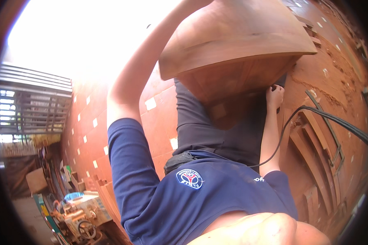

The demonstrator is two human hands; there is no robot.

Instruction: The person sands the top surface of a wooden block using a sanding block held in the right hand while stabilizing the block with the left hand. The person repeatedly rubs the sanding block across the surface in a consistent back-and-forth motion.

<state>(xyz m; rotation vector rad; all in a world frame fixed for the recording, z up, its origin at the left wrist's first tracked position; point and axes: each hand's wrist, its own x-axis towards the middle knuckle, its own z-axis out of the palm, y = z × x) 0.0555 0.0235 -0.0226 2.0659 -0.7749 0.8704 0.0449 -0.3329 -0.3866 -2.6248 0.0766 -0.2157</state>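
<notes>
A large brown wooden furniture piece (241, 45) with a broad panel and a curved front edge stands before my legs, and its underside is in shadow. My left arm stretches up along its left side, and the hand is cut off by the top edge of the view. Low at the piece's right side, beside my dark trousers, is my right hand (275, 96). Its fingers are curled closed against something small and dark that I cannot make out.
A black cable (331, 118) loops from my waist to the right. Curved wooden boards (315, 159) lie on the right, near sawdust (327, 90) on the tiled floor (86, 122). At the lower left stands a woodworking machine with a handwheel (86, 229), below a slatted metal gate (32, 102).
</notes>
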